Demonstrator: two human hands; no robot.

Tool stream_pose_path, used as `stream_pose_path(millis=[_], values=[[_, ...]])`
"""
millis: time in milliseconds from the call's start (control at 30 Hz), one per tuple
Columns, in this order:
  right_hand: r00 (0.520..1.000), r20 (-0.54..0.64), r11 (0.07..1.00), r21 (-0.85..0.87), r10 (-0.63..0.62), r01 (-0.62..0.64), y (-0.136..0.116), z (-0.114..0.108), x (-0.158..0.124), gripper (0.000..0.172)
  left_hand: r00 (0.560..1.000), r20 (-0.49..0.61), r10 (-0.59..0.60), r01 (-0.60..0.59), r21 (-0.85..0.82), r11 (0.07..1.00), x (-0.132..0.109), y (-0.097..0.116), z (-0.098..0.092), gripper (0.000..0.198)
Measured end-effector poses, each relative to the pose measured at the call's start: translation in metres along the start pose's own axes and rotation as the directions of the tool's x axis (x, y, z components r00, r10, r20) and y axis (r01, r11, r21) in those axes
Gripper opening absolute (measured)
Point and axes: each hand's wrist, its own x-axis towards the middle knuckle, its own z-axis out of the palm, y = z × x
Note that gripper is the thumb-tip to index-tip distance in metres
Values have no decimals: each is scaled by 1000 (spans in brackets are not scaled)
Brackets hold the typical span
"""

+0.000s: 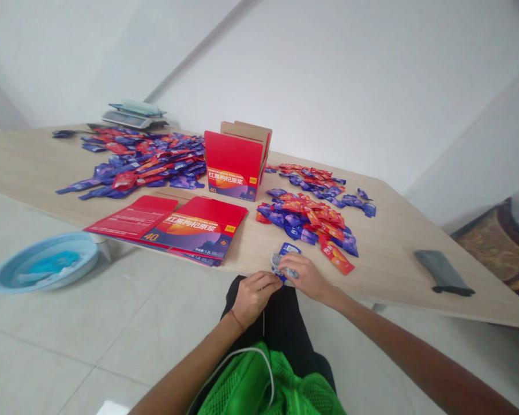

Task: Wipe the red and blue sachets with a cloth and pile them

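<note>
At the table's front edge, my left hand point(254, 295) has its fingers closed on the near end of a purple pouch point(290, 248). My right hand point(306, 278) is bent around a crumpled grey cloth point(277, 261), which lies against that same pouch and covers its middle. Just beyond my hands spreads a pile of red and purple pouches point(300, 216). One orange-red pouch point(337, 257) sticks out of it toward me.
An open red carton point(232, 164) stands mid-table, with flat cartons point(194, 227) in front. Left of it is a large pouch heap point(155, 158), with a scale point(134, 118) behind. A blue basin point(47, 262) sits beside the table. A grey cloth point(443, 271) lies right.
</note>
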Motion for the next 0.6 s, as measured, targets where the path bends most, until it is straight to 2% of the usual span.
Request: stream_pose_path(millis=[167,400,500,600], values=[[1000,-8,999,-50,-3,3,25,-16,7,18,999,-41,22,-23,-9,1000,-1,-1,3,19],[985,-111,987,-72,132,-140,64,-24,8,18,996,-78,34,-35,-10,999,2,1,2,18],[971,-199,986,-65,135,-151,60,-23,7,17,996,-81,26,-27,-14,1000,2,2,2,20],[958,-274,993,-56,86,-105,40,-24,9,17,997,-75,19,-20,-13,1000,2,4,1,21]])
